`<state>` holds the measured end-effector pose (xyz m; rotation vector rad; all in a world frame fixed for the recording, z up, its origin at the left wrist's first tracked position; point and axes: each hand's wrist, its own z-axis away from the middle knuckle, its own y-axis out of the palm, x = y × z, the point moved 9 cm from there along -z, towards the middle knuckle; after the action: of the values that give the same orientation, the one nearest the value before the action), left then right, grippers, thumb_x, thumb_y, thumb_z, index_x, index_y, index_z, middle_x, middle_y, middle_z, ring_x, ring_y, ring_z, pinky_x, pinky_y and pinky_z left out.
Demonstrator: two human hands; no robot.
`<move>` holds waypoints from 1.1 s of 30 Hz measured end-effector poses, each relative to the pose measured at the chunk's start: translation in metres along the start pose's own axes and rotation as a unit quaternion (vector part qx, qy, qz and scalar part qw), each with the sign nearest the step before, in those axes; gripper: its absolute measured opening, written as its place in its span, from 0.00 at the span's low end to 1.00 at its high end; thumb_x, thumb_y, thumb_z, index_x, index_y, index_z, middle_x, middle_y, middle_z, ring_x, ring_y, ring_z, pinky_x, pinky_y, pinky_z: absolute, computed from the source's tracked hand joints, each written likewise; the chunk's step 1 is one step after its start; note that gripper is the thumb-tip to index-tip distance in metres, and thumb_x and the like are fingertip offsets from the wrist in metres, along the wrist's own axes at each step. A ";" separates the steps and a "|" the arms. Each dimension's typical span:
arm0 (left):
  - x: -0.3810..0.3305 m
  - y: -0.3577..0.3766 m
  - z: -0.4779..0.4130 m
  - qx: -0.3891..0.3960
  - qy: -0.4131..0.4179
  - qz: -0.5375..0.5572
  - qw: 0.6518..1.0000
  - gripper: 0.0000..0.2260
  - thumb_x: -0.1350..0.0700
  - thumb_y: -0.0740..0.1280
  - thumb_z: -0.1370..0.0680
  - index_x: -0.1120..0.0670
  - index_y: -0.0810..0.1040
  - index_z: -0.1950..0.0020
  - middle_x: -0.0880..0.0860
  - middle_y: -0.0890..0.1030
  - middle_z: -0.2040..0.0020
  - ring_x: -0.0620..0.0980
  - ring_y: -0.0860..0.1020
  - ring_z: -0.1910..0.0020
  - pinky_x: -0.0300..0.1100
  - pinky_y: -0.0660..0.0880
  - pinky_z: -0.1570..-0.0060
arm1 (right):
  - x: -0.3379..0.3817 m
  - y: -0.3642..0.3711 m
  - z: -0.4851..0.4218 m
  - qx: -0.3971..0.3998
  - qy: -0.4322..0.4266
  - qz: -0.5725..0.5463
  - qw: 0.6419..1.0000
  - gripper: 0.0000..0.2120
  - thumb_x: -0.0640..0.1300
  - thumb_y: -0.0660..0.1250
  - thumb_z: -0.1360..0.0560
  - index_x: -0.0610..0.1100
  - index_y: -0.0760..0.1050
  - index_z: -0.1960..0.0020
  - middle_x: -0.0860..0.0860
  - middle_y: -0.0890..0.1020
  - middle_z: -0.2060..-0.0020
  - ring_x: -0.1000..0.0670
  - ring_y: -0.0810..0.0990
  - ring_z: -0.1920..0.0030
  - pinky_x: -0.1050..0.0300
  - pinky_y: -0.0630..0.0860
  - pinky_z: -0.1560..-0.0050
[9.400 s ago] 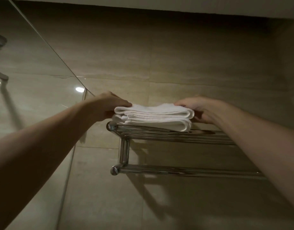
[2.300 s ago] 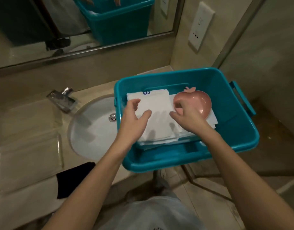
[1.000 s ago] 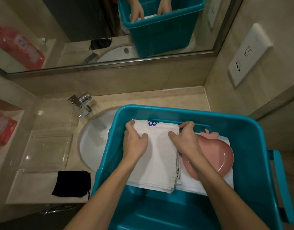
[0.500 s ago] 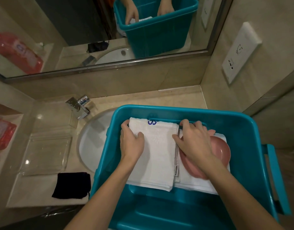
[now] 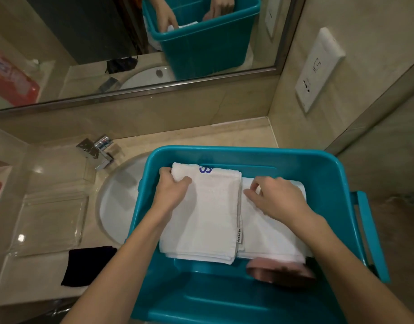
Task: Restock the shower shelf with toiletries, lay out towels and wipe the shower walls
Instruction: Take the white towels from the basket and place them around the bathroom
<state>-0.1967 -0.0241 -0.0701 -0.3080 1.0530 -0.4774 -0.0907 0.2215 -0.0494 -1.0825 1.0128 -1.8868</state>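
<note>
A teal plastic bin point(image 5: 318, 174) sits on the beige vanity counter point(image 5: 201, 134), overlapping the white sink basin point(image 5: 117, 202). Inside the bin, two stacks of folded white towels lie side by side. The left hand point(image 5: 171, 190) pinches the far left corner of the left towel stack point(image 5: 206, 216), thumb on top and fingers curled under its edge. The right hand point(image 5: 278, 197) rests on the right towel stack point(image 5: 269, 235), fingers bent and loosely spread, gripping nothing that can be made out. A pink dish point(image 5: 280, 272), blurred, lies in the bin at the right stack's near edge. Left of the bin, a black cloth point(image 5: 86, 265) lies on the counter.
</note>
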 end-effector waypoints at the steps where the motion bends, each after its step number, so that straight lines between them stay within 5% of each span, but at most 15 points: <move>1: -0.001 0.000 -0.001 0.004 0.001 0.002 1.000 0.17 0.54 0.70 0.25 0.52 0.68 0.40 0.49 0.78 0.48 0.50 0.78 0.49 0.48 0.77 0.49 | -0.003 0.002 -0.007 -0.009 0.019 -0.057 0.998 0.17 0.62 0.60 0.21 0.50 0.75 0.47 0.57 0.83 0.59 0.50 0.82 0.55 0.53 0.77 0.53; 5: -0.001 -0.001 -0.001 0.022 -0.020 0.048 0.998 0.15 0.56 0.73 0.26 0.52 0.71 0.44 0.51 0.81 0.49 0.52 0.82 0.51 0.51 0.81 0.50 | -0.004 0.034 -0.032 0.051 0.092 -0.333 0.937 0.30 0.66 0.69 0.31 0.38 0.79 0.50 0.48 0.84 0.61 0.47 0.83 0.56 0.51 0.77 0.54; 10: 0.004 0.001 0.003 0.074 -0.035 0.095 0.992 0.10 0.57 0.73 0.25 0.56 0.81 0.45 0.54 0.87 0.50 0.54 0.86 0.53 0.51 0.83 0.51 | 0.002 0.049 -0.036 0.061 0.123 -0.450 0.882 0.11 0.46 0.75 0.28 0.37 0.83 0.55 0.52 0.82 0.69 0.57 0.79 0.72 0.63 0.74 0.68; 15: -0.006 0.000 0.013 0.111 -0.007 0.123 0.986 0.09 0.60 0.72 0.24 0.55 0.83 0.44 0.53 0.87 0.51 0.55 0.86 0.52 0.52 0.82 0.49 | 0.011 0.059 -0.027 0.086 0.140 -0.535 0.829 0.07 0.41 0.75 0.27 0.40 0.82 0.50 0.49 0.86 0.60 0.56 0.84 0.67 0.66 0.74 0.72; 20: -0.010 -0.013 0.022 0.118 0.020 0.163 0.979 0.11 0.61 0.72 0.24 0.54 0.82 0.42 0.53 0.87 0.48 0.56 0.85 0.50 0.51 0.82 0.49 | 0.017 0.059 -0.009 0.125 0.091 -0.558 0.815 0.12 0.42 0.73 0.25 0.43 0.82 0.42 0.49 0.87 0.49 0.48 0.86 0.47 0.52 0.80 0.42; 28: -0.035 -0.016 0.040 0.230 0.098 0.173 0.953 0.11 0.58 0.67 0.19 0.54 0.80 0.37 0.52 0.85 0.43 0.52 0.84 0.45 0.47 0.79 0.45 | 0.025 0.010 0.055 -0.037 0.046 -0.572 0.818 0.12 0.40 0.71 0.23 0.49 0.81 0.41 0.52 0.87 0.48 0.51 0.85 0.47 0.54 0.82 0.48; 33: -0.067 -0.025 0.056 0.322 0.201 0.118 0.918 0.09 0.56 0.65 0.18 0.49 0.80 0.39 0.48 0.85 0.45 0.47 0.82 0.46 0.38 0.77 0.54 | 0.043 -0.022 0.120 -0.176 0.067 -0.554 0.811 0.11 0.36 0.70 0.24 0.47 0.83 0.45 0.50 0.87 0.51 0.53 0.85 0.51 0.59 0.82 0.56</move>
<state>-0.1799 -0.0098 0.0181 0.5206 1.2449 -0.6543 -0.0030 0.1614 0.0250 -2.0956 0.8754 -2.7548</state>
